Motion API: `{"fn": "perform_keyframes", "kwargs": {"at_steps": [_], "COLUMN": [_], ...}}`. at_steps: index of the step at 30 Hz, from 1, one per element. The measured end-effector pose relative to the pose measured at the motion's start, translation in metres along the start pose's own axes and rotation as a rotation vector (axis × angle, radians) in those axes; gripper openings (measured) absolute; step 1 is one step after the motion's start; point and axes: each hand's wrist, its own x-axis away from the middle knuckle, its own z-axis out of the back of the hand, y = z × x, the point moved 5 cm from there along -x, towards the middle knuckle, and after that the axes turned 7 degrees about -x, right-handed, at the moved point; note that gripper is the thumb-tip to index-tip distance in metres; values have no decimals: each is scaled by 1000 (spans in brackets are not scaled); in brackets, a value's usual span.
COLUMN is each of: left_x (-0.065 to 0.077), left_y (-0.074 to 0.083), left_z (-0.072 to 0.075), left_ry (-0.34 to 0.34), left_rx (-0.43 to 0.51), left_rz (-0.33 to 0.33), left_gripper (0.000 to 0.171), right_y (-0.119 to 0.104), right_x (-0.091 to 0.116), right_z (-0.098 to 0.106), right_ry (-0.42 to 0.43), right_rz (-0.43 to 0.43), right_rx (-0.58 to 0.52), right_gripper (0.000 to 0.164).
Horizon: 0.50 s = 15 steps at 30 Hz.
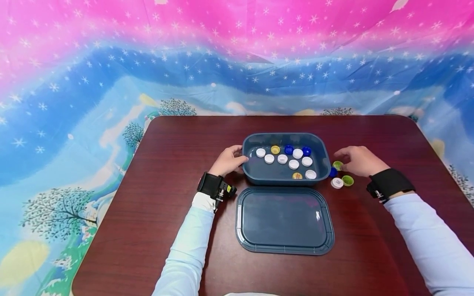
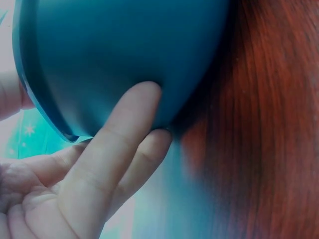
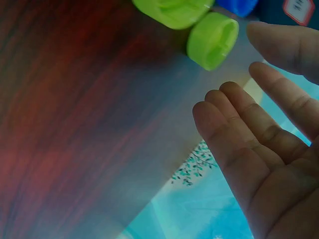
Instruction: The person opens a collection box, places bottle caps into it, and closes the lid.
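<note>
Box [image 1: 268, 170], grey-blue with its open side up, sits near the middle of the table [image 1: 166, 172], and I read it from its left end. My left hand [image 1: 227, 161] is clamped on that end, thumb over the rim, fingers against the outer wall; I judge the grip is there to stop it sliding. Inside lie white caps [image 1: 269, 158], yellow caps [image 1: 275, 149] and blue caps [image 1: 289, 149] in no order I can make out. Lid [image 1: 285, 222] lies flat just on the near side, apparently placed to leave the opening free. Past the right end sit a loose blue cap [image 1: 333, 172], a loose white cap [image 1: 337, 183] and two green caps [image 1: 347, 181], near enough for short reaches. My right hand [image 1: 361, 160] hangs over them, thumb and fingertips apart, holding nothing; the spread seems to suit a cap's width, though the right wrist view shows no contact.
</note>
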Motion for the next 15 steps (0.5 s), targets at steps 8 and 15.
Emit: {"fn": "perform_keyframes", "kwargs": {"at_steps": [8,15], "left_x": [1,1], "left_y": [-1,0], "left_z": [0,0], "left_ry": [2,6], "left_rx": [31,21], "left_rz": [7,9], "left_gripper": [52,52], "right_y": [5,5], "right_x": [-3,-5], "right_z": [-9,-11], "right_ry": [-23,-5], "right_rz": [36,53], "right_rx": [-10,19], "right_gripper": [34,31]}}
